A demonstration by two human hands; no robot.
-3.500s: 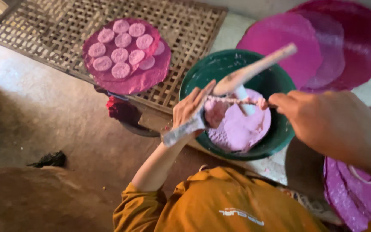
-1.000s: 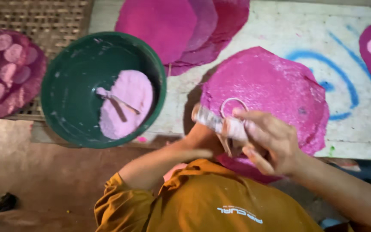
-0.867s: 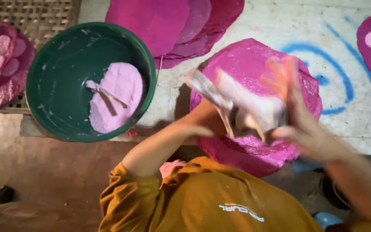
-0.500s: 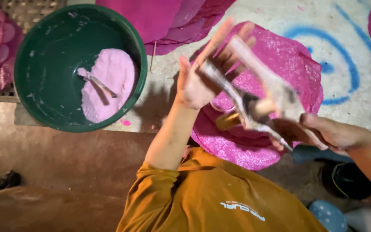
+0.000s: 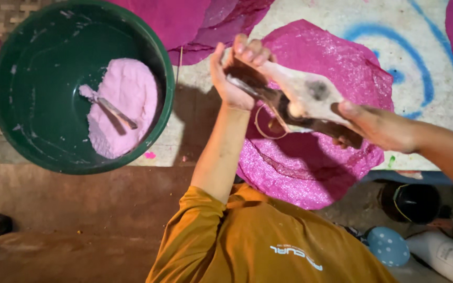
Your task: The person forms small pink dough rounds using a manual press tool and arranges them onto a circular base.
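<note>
Centre frame, my left hand (image 5: 235, 73) and right hand (image 5: 381, 126) are both clamped on one smeared wooden paddle (image 5: 300, 102), held above the glittery pink disc (image 5: 315, 157) on the painted surface (image 5: 425, 52). At upper left sits the green basin (image 5: 32, 136), pink paste (image 5: 124, 105) and a stick (image 5: 114, 110) inside.
</note>
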